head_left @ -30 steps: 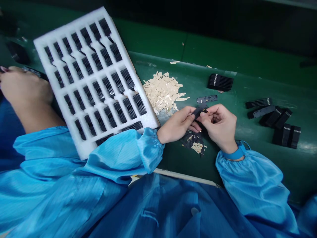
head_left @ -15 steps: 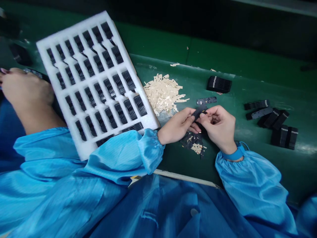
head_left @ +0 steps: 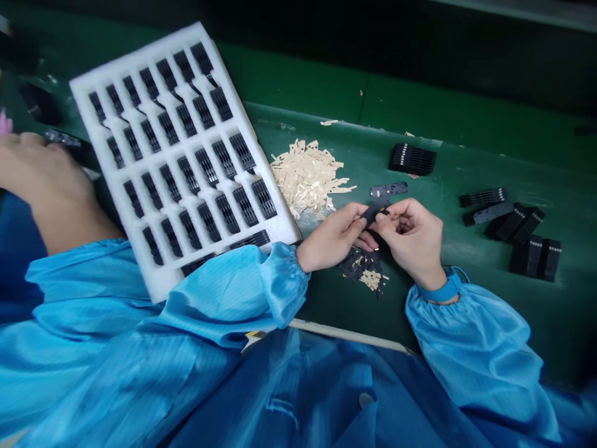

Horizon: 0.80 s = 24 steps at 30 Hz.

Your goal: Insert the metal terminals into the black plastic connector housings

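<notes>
Between thumb and fingers, my left hand point(head_left: 336, 235) grips a thin black strip-shaped part point(head_left: 373, 211), held tilted above the table. My right hand point(head_left: 414, 235) pinches at the near right end of the same part, where a small orange-yellow spot shows; its fingertips partly hide that end. A similar flat dark part point(head_left: 388, 190) with small holes lies just beyond my hands. Under them is a small heap of black and cream scraps point(head_left: 366, 270). To the left of my left hand spreads a larger pile of cream paper-like pieces point(head_left: 308, 174).
A white foam tray point(head_left: 149, 171) with rows of black parts in its slots lies at left, under my left sleeve. One black stack point(head_left: 413, 159) stands at the back; several more stacks point(head_left: 513, 223) sit at right. Another person's hand point(head_left: 44, 165) is at far left.
My hands and the black part stay almost still. At far left the other person's hand has shifted left, and something pink now shows there.
</notes>
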Available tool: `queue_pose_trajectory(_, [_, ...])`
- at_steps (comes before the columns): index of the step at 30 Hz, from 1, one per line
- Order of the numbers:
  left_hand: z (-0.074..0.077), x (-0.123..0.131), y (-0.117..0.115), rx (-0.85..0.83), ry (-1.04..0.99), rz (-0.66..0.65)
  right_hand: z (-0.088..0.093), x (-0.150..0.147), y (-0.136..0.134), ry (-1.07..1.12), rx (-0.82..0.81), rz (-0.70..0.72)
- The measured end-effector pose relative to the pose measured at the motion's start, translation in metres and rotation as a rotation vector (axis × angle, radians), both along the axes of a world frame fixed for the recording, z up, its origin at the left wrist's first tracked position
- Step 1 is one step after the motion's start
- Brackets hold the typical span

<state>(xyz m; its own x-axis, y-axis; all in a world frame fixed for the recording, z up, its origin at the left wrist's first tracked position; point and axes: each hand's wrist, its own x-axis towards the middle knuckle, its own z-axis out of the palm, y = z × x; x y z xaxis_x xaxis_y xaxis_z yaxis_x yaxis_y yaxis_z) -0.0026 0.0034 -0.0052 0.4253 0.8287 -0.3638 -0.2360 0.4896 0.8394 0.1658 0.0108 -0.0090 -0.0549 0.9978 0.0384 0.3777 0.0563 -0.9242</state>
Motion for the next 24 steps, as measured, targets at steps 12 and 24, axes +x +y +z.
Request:
queue_pose_trajectory(12, [0.0009,0.0010,0.0001,0.016,0.017,-0.002,0.0007,-0.0012,0.0000,-0.011,0.010,-0.002])
queue_pose_trajectory(24, [-0.0028,0.0007,-0.0039,0.123,0.085,-0.012,-0.0007,-0.0019,0.0001,-0.040,0.011,-0.031])
